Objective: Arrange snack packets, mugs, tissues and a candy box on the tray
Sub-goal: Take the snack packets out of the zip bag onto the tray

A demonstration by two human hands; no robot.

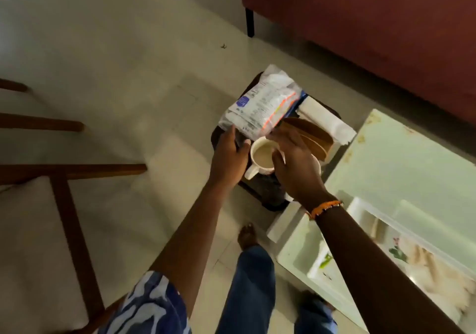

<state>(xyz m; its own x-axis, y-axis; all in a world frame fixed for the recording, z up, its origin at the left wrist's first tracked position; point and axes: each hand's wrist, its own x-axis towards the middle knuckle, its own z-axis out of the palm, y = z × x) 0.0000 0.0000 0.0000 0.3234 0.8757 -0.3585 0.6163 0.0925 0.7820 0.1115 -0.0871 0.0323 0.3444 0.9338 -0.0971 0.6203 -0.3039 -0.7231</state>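
Tray: the dark rectangular tray appears held or set low beside the pale green glass-topped table; what supports it is not visible.
Load: a white printed plastic snack packet with an orange stripe lies across the far half, a white ceramic mug with a pale inside stands at the near middle, a brown curved flat item and a white folded stack, probably tissues, sit at the right.
Left hand: your left hand closes on the near left corner of the snack packet, thumb on top.
Right hand: your right hand is spread wide over the mug's right rim, fingertips touching the packet's near edge; it grips nothing that can be seen.
Step in hand: judged to be seating the packet flat behind the mug.
Method: slide the packet away from the mug rather than lifting it, and keep your right palm clear of the rim.
Risk: the mug is close to the packet; a nudge may tip it.
Candy box: not identifiable here.
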